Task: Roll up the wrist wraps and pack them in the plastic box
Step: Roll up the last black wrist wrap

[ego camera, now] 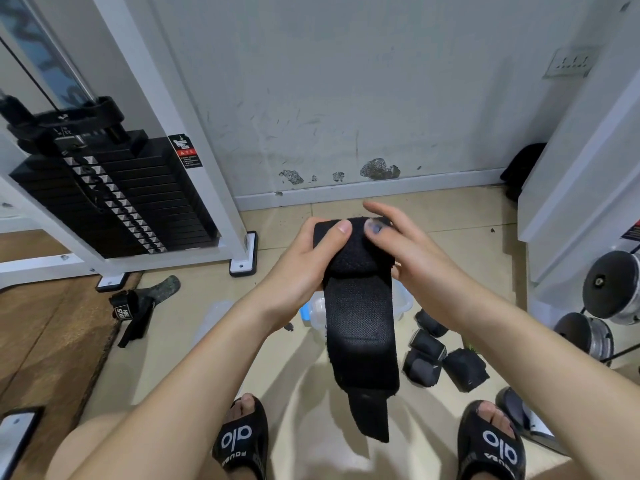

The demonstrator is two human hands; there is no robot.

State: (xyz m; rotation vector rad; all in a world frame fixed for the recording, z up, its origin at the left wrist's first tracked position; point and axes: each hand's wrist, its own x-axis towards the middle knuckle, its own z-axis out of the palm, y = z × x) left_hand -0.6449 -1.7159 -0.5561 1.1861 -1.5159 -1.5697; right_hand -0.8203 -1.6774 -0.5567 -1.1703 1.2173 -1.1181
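A black wrist wrap (360,320) hangs between my hands, its top end partly rolled and its loose tail dangling toward my feet. My left hand (304,261) grips the rolled end from the left, thumb on top. My right hand (405,247) holds the same roll from the right, thumb pressed on it and fingers spread behind. The clear plastic box (403,299) sits on the floor beneath, mostly hidden by the wrap and my arms. Three rolled black wraps (429,355) lie on the tiles to the right of the box.
A black lifting strap (133,313) lies on the floor at left, near the white frame of a weight-stack machine (117,199). Dumbbells (609,289) stand at the right. A phone (15,434) lies at the lower left. My sandalled feet (242,441) are below.
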